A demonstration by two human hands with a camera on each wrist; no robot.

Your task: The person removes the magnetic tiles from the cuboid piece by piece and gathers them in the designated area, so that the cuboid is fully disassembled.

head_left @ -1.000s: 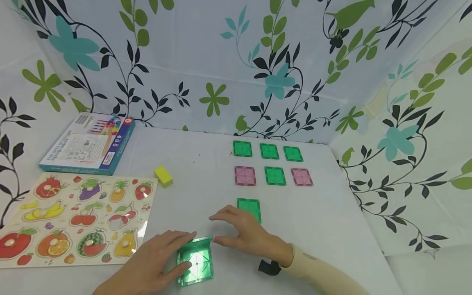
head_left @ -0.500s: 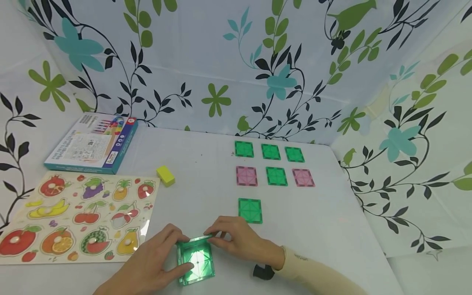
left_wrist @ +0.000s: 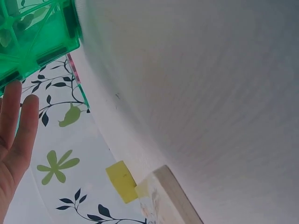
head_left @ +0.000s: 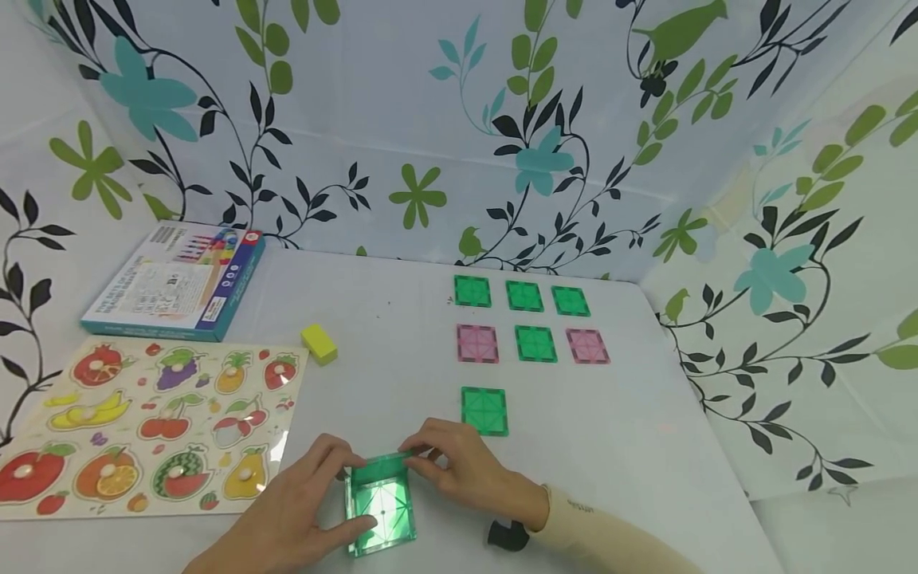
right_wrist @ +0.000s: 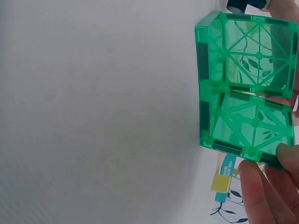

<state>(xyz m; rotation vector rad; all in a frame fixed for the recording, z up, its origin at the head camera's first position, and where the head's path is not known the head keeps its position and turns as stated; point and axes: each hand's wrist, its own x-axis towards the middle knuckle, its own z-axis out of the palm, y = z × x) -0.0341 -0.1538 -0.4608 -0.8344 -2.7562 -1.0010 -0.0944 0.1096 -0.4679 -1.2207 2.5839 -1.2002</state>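
Note:
Several clear green magnetic tiles form a small box shape (head_left: 387, 510) on the table, near the front. My left hand (head_left: 297, 506) grips its left side, thumb across the near edge and fingers at the far left corner. At the far side, my right hand (head_left: 469, 474) pinches the right edge of a green magnetic tile (right_wrist: 254, 123) between thumb and fingers. That tile stands upright against another green panel (right_wrist: 259, 53) in the right wrist view. The left wrist view shows left fingers (left_wrist: 29, 126) beside a green tile (left_wrist: 37, 37); the thumb is hidden there.
Beyond the right hand lies a flat green tile (head_left: 484, 411), with rows of green and pink tiles (head_left: 476, 344) farther back. A fruit puzzle board (head_left: 151, 430), a box (head_left: 172, 279) and a yellow block (head_left: 319, 344) are at left. A black object (head_left: 508, 536) sits by the right wrist.
My right hand, spread and apart from the green tiles a second ago, has come in to pinch the far tile. The left hand keeps its hold, its fingers shifted slightly.

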